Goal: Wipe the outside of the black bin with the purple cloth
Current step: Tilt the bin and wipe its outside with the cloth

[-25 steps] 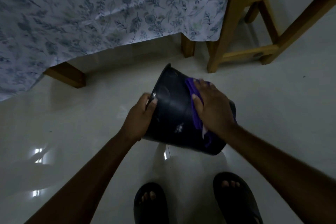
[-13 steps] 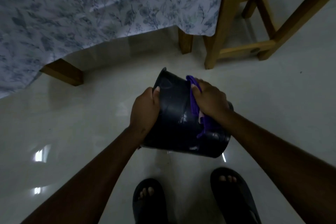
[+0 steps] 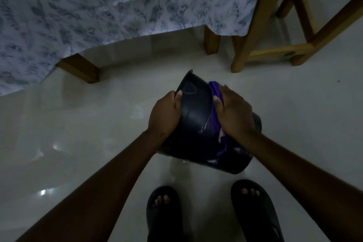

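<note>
The black bin is held tilted above the pale floor, one end pointing away from me toward the bed. My left hand grips its left side near the far rim, thumb on the outer wall. My right hand presses the purple cloth flat against the bin's right outer wall. The cloth runs as a purple strip from the far edge down under my palm, and a loose end hangs lower on the wall.
A bed with a floral sheet and wooden legs stands ahead. A wooden chair or stool frame is at the upper right. My feet in dark sandals stand on the glossy tiled floor below the bin.
My right hand with the cloth has slid along the bin's wall and back toward the far edge. My left hand has shifted up along the left side. The bin stays tilted in both hands.
</note>
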{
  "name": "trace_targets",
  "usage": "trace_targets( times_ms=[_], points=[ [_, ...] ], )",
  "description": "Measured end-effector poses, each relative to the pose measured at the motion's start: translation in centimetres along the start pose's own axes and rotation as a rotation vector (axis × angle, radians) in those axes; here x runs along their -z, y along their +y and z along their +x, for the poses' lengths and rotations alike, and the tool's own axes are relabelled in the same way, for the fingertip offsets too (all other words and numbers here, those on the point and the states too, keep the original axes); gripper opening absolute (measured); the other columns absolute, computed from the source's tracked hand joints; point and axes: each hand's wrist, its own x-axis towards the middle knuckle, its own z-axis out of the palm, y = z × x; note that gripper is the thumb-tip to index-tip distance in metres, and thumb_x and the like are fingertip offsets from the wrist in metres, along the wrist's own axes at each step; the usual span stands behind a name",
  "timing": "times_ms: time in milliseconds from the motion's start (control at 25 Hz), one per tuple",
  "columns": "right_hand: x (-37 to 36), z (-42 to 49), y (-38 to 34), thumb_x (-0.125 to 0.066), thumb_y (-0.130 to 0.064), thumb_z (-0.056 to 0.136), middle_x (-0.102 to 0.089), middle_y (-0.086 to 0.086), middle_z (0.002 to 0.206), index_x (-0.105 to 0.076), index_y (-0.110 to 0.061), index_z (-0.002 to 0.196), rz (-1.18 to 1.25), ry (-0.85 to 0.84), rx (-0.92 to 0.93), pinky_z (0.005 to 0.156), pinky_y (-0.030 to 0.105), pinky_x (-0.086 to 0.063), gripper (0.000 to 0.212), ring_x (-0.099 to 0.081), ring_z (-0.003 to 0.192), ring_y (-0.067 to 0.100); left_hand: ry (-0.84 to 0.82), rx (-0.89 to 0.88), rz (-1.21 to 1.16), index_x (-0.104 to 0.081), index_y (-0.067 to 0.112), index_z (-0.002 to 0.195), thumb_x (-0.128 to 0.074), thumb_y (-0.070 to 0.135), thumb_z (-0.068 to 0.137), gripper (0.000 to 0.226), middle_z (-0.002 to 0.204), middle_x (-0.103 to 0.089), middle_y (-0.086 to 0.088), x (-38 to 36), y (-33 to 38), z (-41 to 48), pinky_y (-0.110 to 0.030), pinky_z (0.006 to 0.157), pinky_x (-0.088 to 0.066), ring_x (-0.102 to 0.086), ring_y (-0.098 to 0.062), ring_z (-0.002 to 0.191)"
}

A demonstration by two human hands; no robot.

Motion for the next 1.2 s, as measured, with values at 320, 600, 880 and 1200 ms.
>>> trace_targets(
  times_ms=[320, 600, 880, 1200],
  points=[
    [-1.4, -2.5, -3.1, -0.026, -0.045, 0.100, -0.026, 0.010, 0.158, -0.022, -0.018, 0.151, -0.171, 0.060, 0.140, 0.113, 0.055, -0.024, 0.058, -0.024, 0.144, 0.034, 0.032, -0.014, -0.029, -0.049, 0.015, 0.082, -0.028, 0.034, 0.104, 0.036, 0.079, -0.055, 0.000, -0.5, 0.5, 0.6, -0.024, 0.060, -0.034, -0.050, -0.013, 0.067],
    [-1.7, -5.1, -2.7, -0.023, -0.046, 0.098, -0.021, 0.009, 0.160, -0.017, -0.017, 0.153, -0.210, 0.063, 0.120, 0.116, 0.056, -0.018, 0.062, -0.018, 0.146, 0.035, 0.037, 0.025, 0.016, -0.056, 0.009, 0.088, -0.026, 0.036, 0.104, 0.044, 0.082, -0.058, -0.004, -0.8, 0.2, 0.9, -0.028, 0.066, -0.039, -0.057, -0.021, 0.075],
    [0.0, 2.2, -2.4, -0.026, -0.044, 0.100, -0.042, 0.009, 0.150, -0.032, -0.018, 0.147, -0.055, 0.017, 0.088, 0.109, 0.049, -0.035, 0.055, -0.042, 0.135, 0.031, 0.006, 0.002, -0.029, -0.052, 0.011, 0.085, -0.027, 0.034, 0.104, 0.040, 0.081, -0.057, -0.004, -0.3, 0.3, 0.6, -0.025, 0.066, -0.037, -0.055, -0.021, 0.074],
    [-2.3, -7.1, -2.7, -0.020, -0.045, 0.099, -0.017, 0.005, 0.162, -0.017, -0.023, 0.153, -0.239, 0.039, 0.325, 0.115, 0.052, -0.017, 0.059, -0.013, 0.148, 0.032, -0.005, -0.033, -0.005, -0.058, 0.005, 0.090, -0.026, 0.035, 0.104, 0.046, 0.083, -0.062, -0.009, -0.4, 0.1, 0.9, -0.030, 0.069, -0.044, -0.058, -0.023, 0.075]
  ],
)
